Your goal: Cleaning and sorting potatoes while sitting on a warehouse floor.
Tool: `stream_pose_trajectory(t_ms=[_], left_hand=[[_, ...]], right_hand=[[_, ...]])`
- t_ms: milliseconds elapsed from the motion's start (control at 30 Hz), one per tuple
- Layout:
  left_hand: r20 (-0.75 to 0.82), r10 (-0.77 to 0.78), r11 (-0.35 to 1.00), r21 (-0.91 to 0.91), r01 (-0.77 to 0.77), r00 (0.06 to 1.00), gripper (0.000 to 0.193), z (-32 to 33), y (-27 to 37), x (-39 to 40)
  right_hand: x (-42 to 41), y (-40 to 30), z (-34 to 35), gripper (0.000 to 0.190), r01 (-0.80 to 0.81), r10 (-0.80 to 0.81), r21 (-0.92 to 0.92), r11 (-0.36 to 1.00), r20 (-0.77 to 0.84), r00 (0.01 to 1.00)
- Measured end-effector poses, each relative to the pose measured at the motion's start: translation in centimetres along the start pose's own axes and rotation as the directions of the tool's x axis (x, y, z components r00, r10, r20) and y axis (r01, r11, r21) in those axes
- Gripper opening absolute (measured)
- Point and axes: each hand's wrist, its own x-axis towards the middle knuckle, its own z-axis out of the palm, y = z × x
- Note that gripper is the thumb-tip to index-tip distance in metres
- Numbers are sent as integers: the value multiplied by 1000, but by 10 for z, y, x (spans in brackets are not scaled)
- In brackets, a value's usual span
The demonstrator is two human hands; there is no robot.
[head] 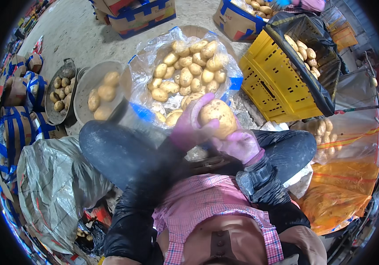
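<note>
A large pale potato [218, 118] is held between my two hands above my lap. My left hand [189, 124], in a pink knit glove, wraps its left side and is slightly blurred. In a matching glove, my right hand [239, 144] supports it from below and to the right. Just beyond them stands a round container lined with clear plastic [139, 79], filled with many loose potatoes [186, 78]. To its left, a grey basin [85, 79] holds several bigger potatoes [106, 92].
A yellow crate [272, 79] lined with black plastic leans at the right, with potatoes inside. Taped cardboard boxes [146, 16] stand at the back. Far left is a dark tub [49, 106] of small potatoes; a grey woven sack [53, 185] lies beside my left knee. Someone's blue-gloved hand [280, 3] shows top right.
</note>
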Motion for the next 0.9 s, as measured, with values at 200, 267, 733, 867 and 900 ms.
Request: stream_pose_trajectory(t_ms=[200, 267, 733, 867, 900], left_hand=[[-6, 125, 915, 386, -113, 992, 58, -1, 0, -4], [-44, 116, 969, 223, -104, 992, 56, -3, -8, -3], [-28, 86, 995, -39, -87, 996, 50, -19, -24, 11], [-69, 64, 944, 327, -38, 996, 44, -19, -15, 9], [-74, 56, 934, 356, -26, 996, 43, -17, -10, 8]], right_hand=[[2, 0, -10, 70, 20, -6, -154, 988, 92, 996], [-4, 0, 2, 67, -164, 149, 106, 981, 134, 980], [-1, 0, 24, 71, -262, 263, -29, 965, 168, 950], [1, 2, 25, 70, -61, 62, -203, 977, -2, 998], [0, 2, 21, 67, -21, 34, -212, 977, 55, 998]])
